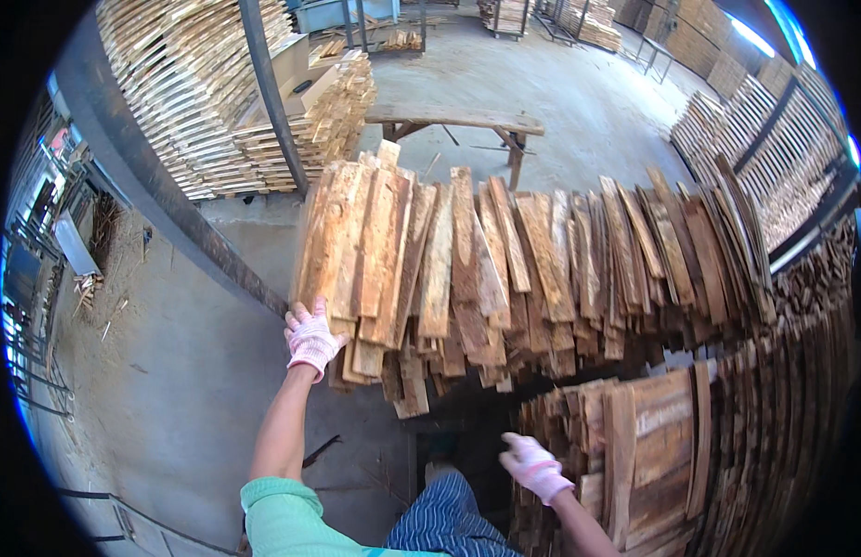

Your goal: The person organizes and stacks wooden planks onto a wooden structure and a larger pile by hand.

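Observation:
My left hand [314, 340], in a white and pink knitted glove, grips the near end of a rough wooden board [323, 243] at the left edge of a long layered row of boards [542, 260]. Its fingers lie over the board's end and the thumb sits to the right. That board's left edge looks slightly blurred. My right hand [536, 467], gloved the same way, hangs open with nothing in it, beside a lower stack of brown boards [655, 436]. Its fingers point left, partly stretched.
A dark metal post [184, 209] slants along the left. Behind the row stands a wooden trestle bench [467, 119]. Tall timber stacks [184, 84] rise at the back left, and more slatted stacks [774, 148] at the right. Upright boards [774, 436] crowd the lower right.

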Tool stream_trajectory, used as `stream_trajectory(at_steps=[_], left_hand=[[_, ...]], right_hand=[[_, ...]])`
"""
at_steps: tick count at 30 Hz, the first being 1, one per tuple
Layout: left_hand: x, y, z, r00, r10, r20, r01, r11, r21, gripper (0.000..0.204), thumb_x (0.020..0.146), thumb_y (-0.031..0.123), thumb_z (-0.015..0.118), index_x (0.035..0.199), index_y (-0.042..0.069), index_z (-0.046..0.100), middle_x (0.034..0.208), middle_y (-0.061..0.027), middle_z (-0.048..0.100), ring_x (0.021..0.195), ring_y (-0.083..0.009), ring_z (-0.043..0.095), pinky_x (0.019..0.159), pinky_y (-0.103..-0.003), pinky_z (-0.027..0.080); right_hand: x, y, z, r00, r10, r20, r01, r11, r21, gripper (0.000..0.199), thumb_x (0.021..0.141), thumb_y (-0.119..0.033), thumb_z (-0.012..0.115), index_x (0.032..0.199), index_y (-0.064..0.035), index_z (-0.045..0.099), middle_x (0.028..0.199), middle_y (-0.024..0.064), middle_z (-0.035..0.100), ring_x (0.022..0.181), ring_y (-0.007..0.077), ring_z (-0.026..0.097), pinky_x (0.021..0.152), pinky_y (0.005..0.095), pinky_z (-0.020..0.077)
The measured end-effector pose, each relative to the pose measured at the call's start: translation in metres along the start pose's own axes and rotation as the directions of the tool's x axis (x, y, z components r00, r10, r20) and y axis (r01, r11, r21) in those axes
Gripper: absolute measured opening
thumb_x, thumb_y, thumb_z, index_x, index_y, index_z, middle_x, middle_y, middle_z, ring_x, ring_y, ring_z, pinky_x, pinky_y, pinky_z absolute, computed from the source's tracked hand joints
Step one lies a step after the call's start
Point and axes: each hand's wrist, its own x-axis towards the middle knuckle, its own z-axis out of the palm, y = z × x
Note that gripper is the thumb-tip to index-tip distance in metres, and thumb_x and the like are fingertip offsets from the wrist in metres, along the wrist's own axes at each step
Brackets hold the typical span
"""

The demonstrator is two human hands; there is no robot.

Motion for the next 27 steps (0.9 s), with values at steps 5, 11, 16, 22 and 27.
stream_trajectory(at_steps=[5,11,16,22,27], left_hand=[[0.058,-0.007,0.022,0.973,-0.16,0.164,0.16,0.987,0.009,0.123,0.075,0.05,0.086,0.164,0.026,0.005,0.158,-0.0332,0.023,0.134,-0.0517,0.044,0.106,-0.059,0.042],[0.084,-0.023,-0.008,0.947,-0.1,0.306,0.162,0.969,-0.185,0.115,0.081,0.036,0.081,0.164,0.028,0.002,0.156,-0.0354,0.025,0.135,-0.0528,0.043,0.111,-0.052,0.041],[0.056,-0.031,-0.046,0.943,-0.074,0.324,0.304,0.586,-0.751,0.127,0.076,0.017,0.09,0.164,0.027,-0.001,0.158,-0.0334,0.026,0.145,-0.0477,0.033,0.12,-0.055,0.033],[-0.14,0.02,-0.002,0.915,0.22,0.338,0.384,-0.219,-0.897,0.122,0.081,-0.001,0.078,0.159,0.022,-0.012,0.143,-0.019,0.039,0.113,-0.0292,0.059,0.088,-0.04,0.06],[-0.233,0.058,0.014,0.87,0.273,0.41,0.472,-0.227,-0.852,0.123,0.08,0.014,0.08,0.158,0.013,-0.015,0.152,-0.0185,0.029,0.134,-0.0284,0.041,0.107,-0.043,0.046]], right_hand=[[0.162,-0.133,0.026,0.94,-0.202,0.276,0.229,0.971,-0.07,0.052,0.098,-0.036,0.058,0.144,-0.0124,0.05,0.127,0.0239,0.061,0.119,0.0433,0.059,0.098,0.0473,0.0505],[0.241,-0.193,0.061,0.909,-0.338,0.243,0.312,0.94,0.139,0.054,0.1,-0.036,0.057,0.144,-0.0071,0.05,0.134,0.0243,0.06,0.122,0.0379,0.061,0.102,0.0421,0.0495],[0.235,-0.206,0.041,0.892,-0.116,0.437,-0.226,0.722,0.654,0.054,0.101,-0.032,0.063,0.145,-0.0036,0.05,0.11,0.0081,0.066,0.1,0.019,0.065,0.09,0.0343,0.0544],[0.248,-0.251,0.048,0.867,-0.251,0.43,-0.272,0.483,0.832,0.098,0.094,-0.048,0.068,0.163,-0.0125,0.009,0.138,0.0191,0.051,0.116,0.0309,0.058,0.1,0.0444,0.0506],[0.208,-0.22,0.066,0.924,-0.235,0.301,-0.137,0.533,0.835,0.103,0.087,-0.049,0.076,0.161,-0.0036,0.021,0.143,0.0171,0.05,0.125,0.0263,0.052,0.107,0.0366,0.0436]])
